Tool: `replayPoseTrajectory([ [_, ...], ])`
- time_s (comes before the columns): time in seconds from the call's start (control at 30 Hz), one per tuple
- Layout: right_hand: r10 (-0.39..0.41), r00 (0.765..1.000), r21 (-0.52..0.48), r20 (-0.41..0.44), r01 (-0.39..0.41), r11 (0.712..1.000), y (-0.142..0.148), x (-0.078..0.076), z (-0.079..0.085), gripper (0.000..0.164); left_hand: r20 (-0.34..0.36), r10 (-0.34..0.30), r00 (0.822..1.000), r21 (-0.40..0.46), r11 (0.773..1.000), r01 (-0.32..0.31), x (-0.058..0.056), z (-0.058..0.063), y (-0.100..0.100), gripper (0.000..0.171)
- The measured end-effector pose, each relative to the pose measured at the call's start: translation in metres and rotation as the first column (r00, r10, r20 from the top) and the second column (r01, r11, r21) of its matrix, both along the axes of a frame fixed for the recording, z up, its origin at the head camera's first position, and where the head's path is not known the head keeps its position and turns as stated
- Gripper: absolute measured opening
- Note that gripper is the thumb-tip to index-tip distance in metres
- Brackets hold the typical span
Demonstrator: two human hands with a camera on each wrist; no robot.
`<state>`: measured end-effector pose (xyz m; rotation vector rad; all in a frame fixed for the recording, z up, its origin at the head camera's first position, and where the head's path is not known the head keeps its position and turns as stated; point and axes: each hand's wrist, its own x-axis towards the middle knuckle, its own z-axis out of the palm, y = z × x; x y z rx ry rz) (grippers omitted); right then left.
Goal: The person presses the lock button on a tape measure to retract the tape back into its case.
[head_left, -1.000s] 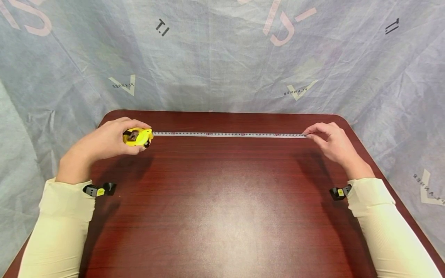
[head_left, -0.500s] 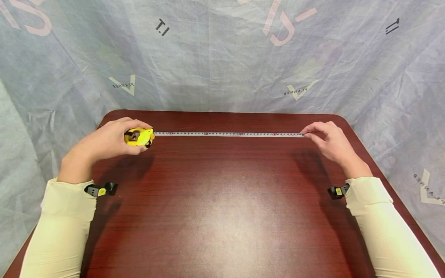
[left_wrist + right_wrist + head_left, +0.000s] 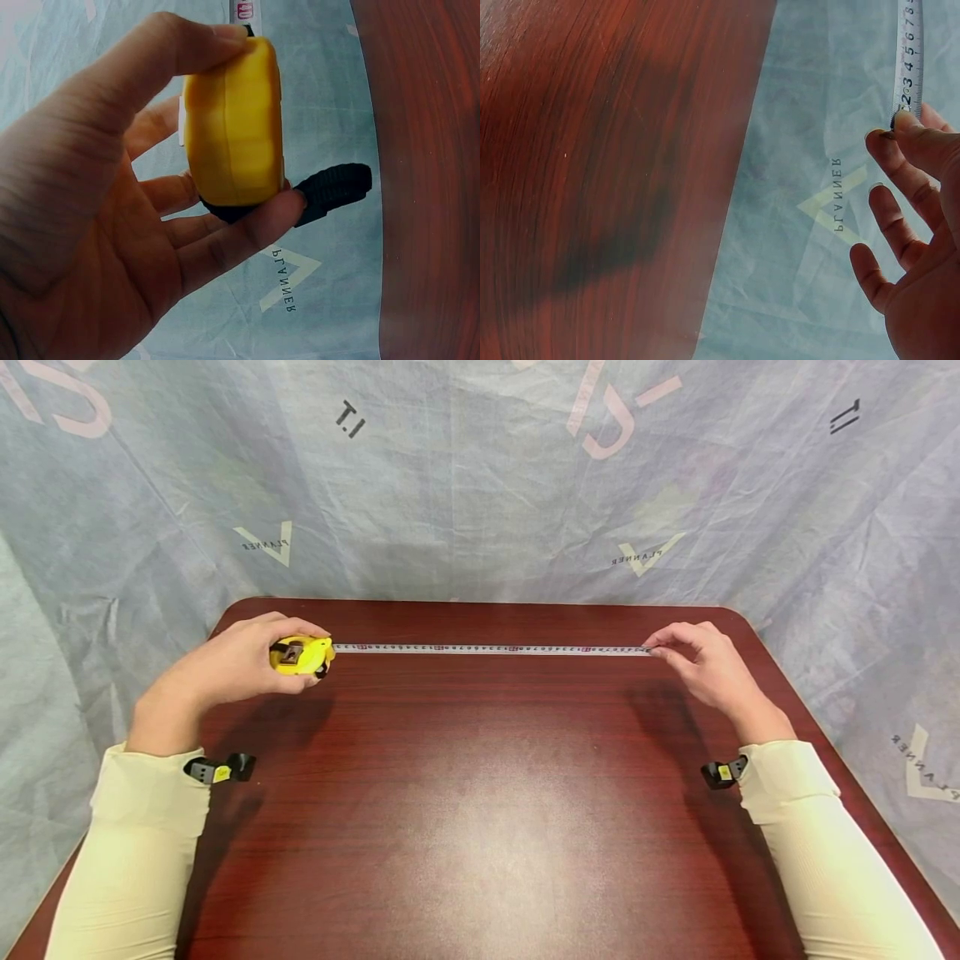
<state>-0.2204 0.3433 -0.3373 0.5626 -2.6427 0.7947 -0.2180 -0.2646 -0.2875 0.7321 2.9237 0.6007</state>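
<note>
A yellow tape measure (image 3: 303, 657) is gripped by its case in my left hand (image 3: 240, 660), thumb on one edge and fingers round the other. In the left wrist view the case (image 3: 234, 127) shows edge-on, a black wrist strap (image 3: 334, 193) sticking out beside it. From the case the white blade (image 3: 472, 650) stretches straight across to my right hand (image 3: 712, 668). There the thumb and index finger pinch its end, and the other fingers are spread in the right wrist view. The low numbers of the blade (image 3: 909, 67) show just above that pinch.
Both hands are raised above a dark red wooden table (image 3: 480, 777), with their shadows on it. A grey-blue cloth (image 3: 480, 485) with printed letters hangs behind the table and along its sides. Small black cameras (image 3: 240, 767) sit at the wrists.
My right hand has moved slightly left with the blade's end, so the pulled-out length is a little shorter. The left hand has shifted very slightly right with the case.
</note>
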Motion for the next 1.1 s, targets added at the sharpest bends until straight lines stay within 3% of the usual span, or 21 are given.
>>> replayPoseTrajectory([
  [1.1, 0.032, 0.999, -0.018, 0.003, -0.032, 0.999, -0.01, -0.005, -0.005, 0.015, 0.014, 0.006, 1.0, 0.005, 1.0, -0.006, 0.001, -0.003, 0.007, 0.052],
])
